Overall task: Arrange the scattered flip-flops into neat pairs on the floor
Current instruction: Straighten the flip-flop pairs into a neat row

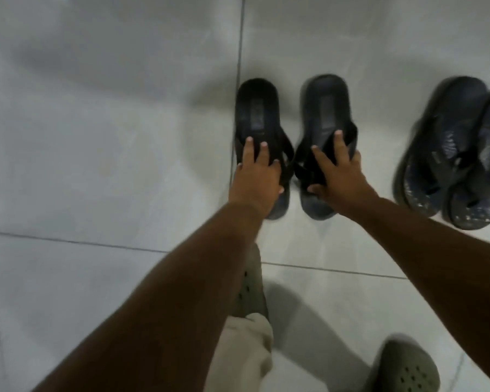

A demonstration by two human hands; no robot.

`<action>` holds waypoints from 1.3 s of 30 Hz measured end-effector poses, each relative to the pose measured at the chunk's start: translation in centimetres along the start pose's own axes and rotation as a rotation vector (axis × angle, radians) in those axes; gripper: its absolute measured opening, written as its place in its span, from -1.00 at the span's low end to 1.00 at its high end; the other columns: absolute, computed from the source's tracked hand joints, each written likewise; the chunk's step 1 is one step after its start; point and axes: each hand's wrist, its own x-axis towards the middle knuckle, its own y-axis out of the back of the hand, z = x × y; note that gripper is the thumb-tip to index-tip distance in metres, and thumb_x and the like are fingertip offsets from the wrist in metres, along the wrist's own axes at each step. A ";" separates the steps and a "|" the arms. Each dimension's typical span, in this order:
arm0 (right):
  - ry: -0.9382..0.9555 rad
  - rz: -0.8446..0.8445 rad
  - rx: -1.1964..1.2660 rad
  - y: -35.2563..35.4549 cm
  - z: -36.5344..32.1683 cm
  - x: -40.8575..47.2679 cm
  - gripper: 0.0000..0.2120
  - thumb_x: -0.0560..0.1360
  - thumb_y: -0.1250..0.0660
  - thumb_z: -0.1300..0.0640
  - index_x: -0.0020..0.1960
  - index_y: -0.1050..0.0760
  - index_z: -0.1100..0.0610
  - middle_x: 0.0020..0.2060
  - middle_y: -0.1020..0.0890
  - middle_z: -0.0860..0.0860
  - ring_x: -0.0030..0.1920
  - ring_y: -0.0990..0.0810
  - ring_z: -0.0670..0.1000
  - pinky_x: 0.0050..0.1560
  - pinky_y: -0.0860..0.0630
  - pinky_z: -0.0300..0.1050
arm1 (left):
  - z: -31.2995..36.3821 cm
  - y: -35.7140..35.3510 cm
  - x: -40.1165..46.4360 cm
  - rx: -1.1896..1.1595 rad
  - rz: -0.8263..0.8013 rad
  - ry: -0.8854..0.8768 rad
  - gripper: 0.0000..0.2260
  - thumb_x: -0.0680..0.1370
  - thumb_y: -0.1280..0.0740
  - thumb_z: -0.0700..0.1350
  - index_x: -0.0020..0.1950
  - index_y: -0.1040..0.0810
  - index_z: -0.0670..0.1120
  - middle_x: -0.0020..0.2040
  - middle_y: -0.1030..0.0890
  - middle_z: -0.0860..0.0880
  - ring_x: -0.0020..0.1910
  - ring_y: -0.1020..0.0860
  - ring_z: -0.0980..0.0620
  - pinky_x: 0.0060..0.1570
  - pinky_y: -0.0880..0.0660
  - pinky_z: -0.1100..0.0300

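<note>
Left hand (255,176) is lying fingers-spread over the straps of the left black flip-flop (256,114), thumb tucking at its inner edge; right hand (337,171) is gripping the straps of the right black flip-flop (324,108). Both are sitting side by side on the pale tile floor (96,137), heels pointing away. A second dark pair (458,154) is overlapping just to the right. Open tile is lying leftward.
</note>
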 end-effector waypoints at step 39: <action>-0.050 0.002 0.197 5.0 -11.9 -2.5 0.01 0.40 -0.35 -0.30 0.57 0.20 0.00 0.56 0.27 0.16 0.52 0.20 0.37 0.43 -0.12 0.38 | -14.6 5.7 -8.8 0.127 -0.021 0.048 -0.36 0.52 -0.36 0.04 0.53 -0.20 -0.07 0.59 -0.09 -0.16 0.54 -0.10 -0.29 0.42 -0.27 -0.24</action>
